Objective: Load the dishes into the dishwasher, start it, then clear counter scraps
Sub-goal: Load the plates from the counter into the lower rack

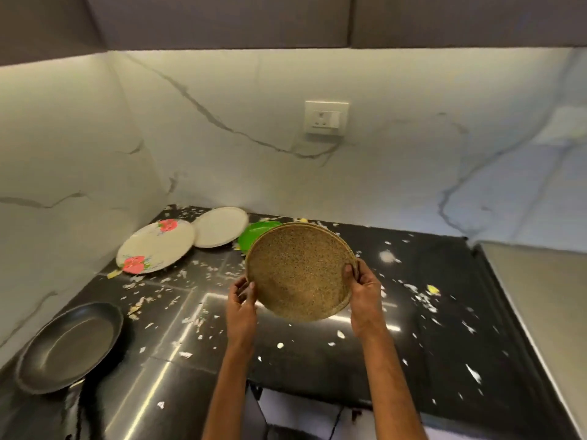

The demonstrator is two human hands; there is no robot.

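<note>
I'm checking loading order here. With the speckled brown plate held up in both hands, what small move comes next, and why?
Probably carry the speckled brown plate back toward the body and down. Both hands, left and right, already grip its rim, it is clear of the counter, and no dishwasher shows in view.

The round tan speckled plate looks matt and grainy; the polished black stone counter is glossy and mirror-like, the dark oval dish satin-smooth, the veined white marble-look wall smooth
</note>
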